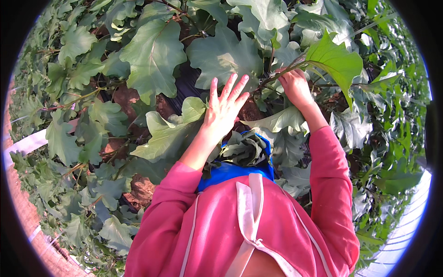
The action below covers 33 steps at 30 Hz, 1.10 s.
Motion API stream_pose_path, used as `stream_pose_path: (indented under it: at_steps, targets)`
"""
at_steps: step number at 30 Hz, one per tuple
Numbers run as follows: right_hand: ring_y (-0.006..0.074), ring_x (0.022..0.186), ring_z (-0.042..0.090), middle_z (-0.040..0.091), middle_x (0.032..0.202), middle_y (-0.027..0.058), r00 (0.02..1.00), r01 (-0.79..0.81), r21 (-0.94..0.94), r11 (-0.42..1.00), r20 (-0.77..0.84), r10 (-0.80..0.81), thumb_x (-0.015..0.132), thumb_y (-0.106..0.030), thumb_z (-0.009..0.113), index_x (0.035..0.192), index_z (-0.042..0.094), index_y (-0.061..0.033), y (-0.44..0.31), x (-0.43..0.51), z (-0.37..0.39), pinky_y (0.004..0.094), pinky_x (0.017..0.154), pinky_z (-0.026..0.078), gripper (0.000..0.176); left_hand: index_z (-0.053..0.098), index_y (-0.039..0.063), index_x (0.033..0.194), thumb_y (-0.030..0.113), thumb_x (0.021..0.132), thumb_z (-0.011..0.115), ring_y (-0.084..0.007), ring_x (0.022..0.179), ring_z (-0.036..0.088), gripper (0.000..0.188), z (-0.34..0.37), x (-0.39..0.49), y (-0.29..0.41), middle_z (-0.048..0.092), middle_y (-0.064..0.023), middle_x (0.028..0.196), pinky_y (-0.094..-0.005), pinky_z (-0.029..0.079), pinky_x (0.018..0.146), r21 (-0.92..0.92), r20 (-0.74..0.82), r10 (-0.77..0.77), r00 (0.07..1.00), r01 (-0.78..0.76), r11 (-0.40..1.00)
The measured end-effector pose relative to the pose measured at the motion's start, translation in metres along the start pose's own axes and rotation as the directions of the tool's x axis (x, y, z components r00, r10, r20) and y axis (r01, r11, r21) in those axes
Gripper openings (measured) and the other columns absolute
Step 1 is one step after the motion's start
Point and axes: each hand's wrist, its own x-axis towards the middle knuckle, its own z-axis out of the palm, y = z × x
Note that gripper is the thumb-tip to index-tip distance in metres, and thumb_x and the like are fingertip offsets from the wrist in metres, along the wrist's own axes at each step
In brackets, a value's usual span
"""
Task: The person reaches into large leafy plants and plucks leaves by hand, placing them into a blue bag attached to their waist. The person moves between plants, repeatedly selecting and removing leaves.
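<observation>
My left hand is spread with its palm down over the plants, near a large lobed leaf beside my wrist. My right hand has its fingers closed around a plant stem, which bears a bright green leaf. Its fingertips are partly hidden by the stem. Between my forearms, against my waist, a blue bag holds a bundle of picked leaves. A broad dull green leaf lies just beyond my left fingertips.
Dense leafy plants surround me on all sides. Reddish soil and dark plastic ground sheet show between leaves. A pale strap crosses the foliage at the left. At the lower right is a whitish ribbed surface.
</observation>
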Motion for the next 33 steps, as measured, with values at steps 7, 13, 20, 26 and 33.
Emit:
stream_pose_path:
  at_steps: [7, 13, 20, 26, 33]
  targets:
    - [0.0382, 0.098, 0.064, 0.068, 0.104, 0.0148, 0.987, -0.023, 0.092, 0.996, 0.161, 0.008, 0.089, -0.01, 0.065, 0.113, 0.066, -0.0071, 0.013, -0.002, 0.012, 0.0459, 0.088, 0.051, 0.024, 0.048, 0.007, 0.148, 0.059, 0.066, 0.083, -0.0331, 0.155, 0.015, 0.103, 0.027, 0.001, -0.017, 0.023, -0.0114, 0.166, -0.0722, 0.001, 0.119, -0.029, 0.2, -0.251, 0.947, 0.262, 0.965]
    - [0.0146, 0.083, 0.063, 0.069, 0.087, 0.0073, 0.792, -0.556, 0.657, 0.509, 0.234, 0.564, 0.104, -0.024, 0.052, 0.096, 0.067, -0.0006, 0.022, 0.019, 0.008, 0.0299, 0.08, 0.048, 0.028, 0.037, 0.003, 0.154, 0.065, 0.06, 0.084, -0.0336, 0.154, 0.019, 0.122, 0.056, -0.016, -0.021, 0.016, -0.012, 0.168, -0.0713, 0.007, 0.119, -0.124, 0.288, -0.383, 0.878, 0.43, 0.894]
    - [0.0241, 0.087, 0.071, 0.07, 0.089, 0.0128, 0.791, -0.306, -0.235, 0.923, 0.477, 0.383, 0.092, -0.018, 0.068, 0.095, 0.071, -0.0084, 0.016, 0.027, 0.027, 0.0417, 0.072, 0.054, 0.011, 0.028, -0.001, 0.156, 0.073, 0.081, 0.068, -0.0392, 0.153, 0.023, 0.113, 0.129, -0.022, -0.046, 0.017, -0.0234, 0.166, -0.0514, 0.031, 0.12, -0.726, 0.369, -0.508, 0.778, 0.583, 0.365]
    - [0.0256, 0.071, 0.07, 0.06, 0.084, 0.0079, 0.873, 0.217, -0.248, 0.944, 0.482, -0.074, 0.075, -0.012, 0.07, 0.087, 0.069, -0.0073, -0.108, 0.02, 0.003, 0.0389, 0.059, 0.054, 0.012, 0.027, -0.002, 0.155, 0.06, 0.079, 0.078, -0.0378, 0.152, 0.023, 0.111, 0.143, 0.004, -0.064, 0.016, -0.0185, 0.167, -0.0525, 0.03, 0.12, -0.685, 0.347, -0.448, 0.824, 0.549, 0.48]
    - [0.0238, 0.094, 0.066, 0.068, 0.108, 0.0102, 0.631, 0.306, -0.721, 0.622, 0.643, 0.435, 0.088, -0.022, 0.066, 0.103, 0.078, -0.0104, -0.076, 0.083, 0.138, 0.0388, 0.054, 0.049, 0.023, 0.016, 0.001, 0.159, 0.059, 0.074, 0.081, -0.0362, 0.154, 0.019, 0.121, 0.117, 0.014, -0.086, 0.015, -0.016, 0.168, -0.0512, 0.025, 0.121, -0.696, 0.38, -0.11, 0.919, 0.362, 0.62]
